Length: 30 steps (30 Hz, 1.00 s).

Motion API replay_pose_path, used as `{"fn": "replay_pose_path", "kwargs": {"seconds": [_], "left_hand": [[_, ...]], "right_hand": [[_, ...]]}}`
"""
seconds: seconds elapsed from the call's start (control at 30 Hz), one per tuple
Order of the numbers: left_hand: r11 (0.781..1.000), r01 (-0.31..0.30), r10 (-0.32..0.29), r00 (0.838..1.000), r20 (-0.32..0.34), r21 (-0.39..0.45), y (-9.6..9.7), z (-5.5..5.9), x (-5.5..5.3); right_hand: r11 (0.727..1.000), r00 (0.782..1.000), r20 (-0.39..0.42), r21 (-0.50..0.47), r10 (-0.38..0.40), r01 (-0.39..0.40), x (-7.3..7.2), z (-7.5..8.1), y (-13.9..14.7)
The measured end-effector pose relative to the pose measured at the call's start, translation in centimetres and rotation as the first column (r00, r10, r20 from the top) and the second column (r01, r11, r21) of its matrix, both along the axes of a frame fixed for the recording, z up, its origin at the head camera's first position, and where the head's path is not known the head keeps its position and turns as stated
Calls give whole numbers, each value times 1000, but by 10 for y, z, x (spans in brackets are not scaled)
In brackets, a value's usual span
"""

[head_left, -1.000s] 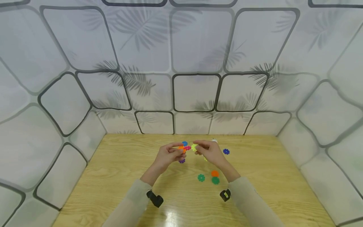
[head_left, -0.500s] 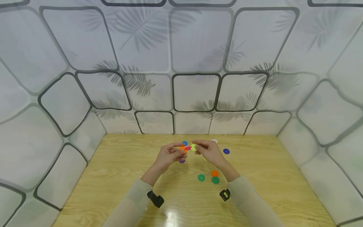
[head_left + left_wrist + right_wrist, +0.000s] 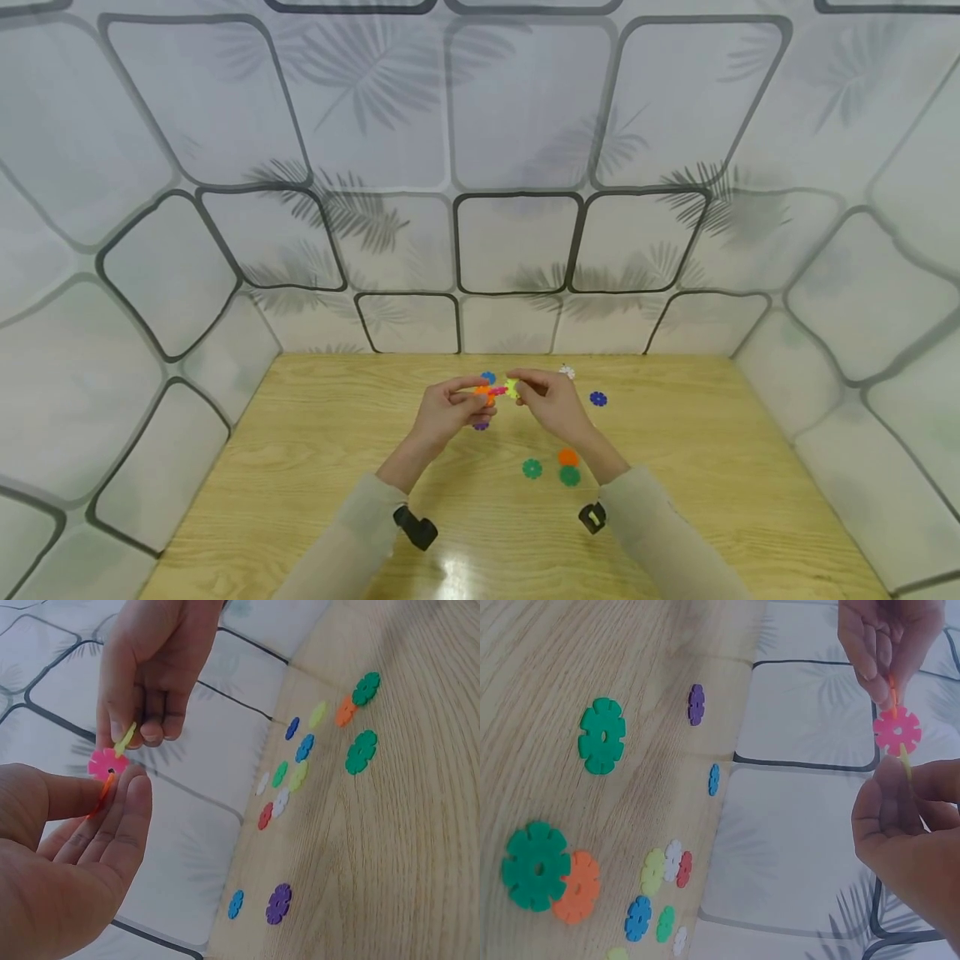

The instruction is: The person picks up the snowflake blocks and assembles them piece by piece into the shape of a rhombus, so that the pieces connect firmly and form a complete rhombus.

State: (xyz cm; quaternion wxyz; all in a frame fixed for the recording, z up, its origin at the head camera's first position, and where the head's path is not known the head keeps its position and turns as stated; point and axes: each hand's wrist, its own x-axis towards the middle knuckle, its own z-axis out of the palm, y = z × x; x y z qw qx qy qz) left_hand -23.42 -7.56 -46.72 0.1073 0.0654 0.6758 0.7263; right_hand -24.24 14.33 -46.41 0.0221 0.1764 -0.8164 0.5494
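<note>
Above the far part of the table, my left hand [image 3: 444, 410] pinches an orange notched plastic disc [image 3: 101, 798] between thumb and fingers. My right hand [image 3: 557, 405] pinches a yellow notched disc [image 3: 126, 740], seen nearly edge-on. Between the two hands is a pink flower-shaped disc [image 3: 889, 732] with slots round its rim and a hole in its middle. The orange disc meets the pink one on the left hand's side. On the opposite side, the yellow disc's edge is right at the pink rim. Fingers cover much of the orange and yellow discs.
Loose notched discs lie on the wooden table [image 3: 315, 467]: a purple disc [image 3: 278, 904], a blue disc [image 3: 235, 904], a green disc [image 3: 602, 736], and a larger green disc [image 3: 536, 866] overlapping an orange disc [image 3: 581, 889]. Several more cluster further back. Patterned cloth walls [image 3: 510, 325] enclose the table.
The gap between the yellow disc and the pink disc has closed in the head view. My hands have come slightly closer together; the discs on the table stay put.
</note>
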Motion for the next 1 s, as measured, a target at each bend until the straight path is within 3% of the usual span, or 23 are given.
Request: {"fn": "replay_pose_path", "kwargs": {"seconds": [0.37,0.63,1.0], "left_hand": [[1000,0,0,1000,-8,-18,0,1,2],[998,52,-52,998,21,27,-3,-4,0],[991,107,-110,993,-35,-83,-4,-2,2]], "right_hand": [[999,998,-61,31,10,-9,2,1,-5],[999,1000,-7,23,24,-24,5,3,-2],[997,995,82,-60,62,-57,1,-6,1]]}}
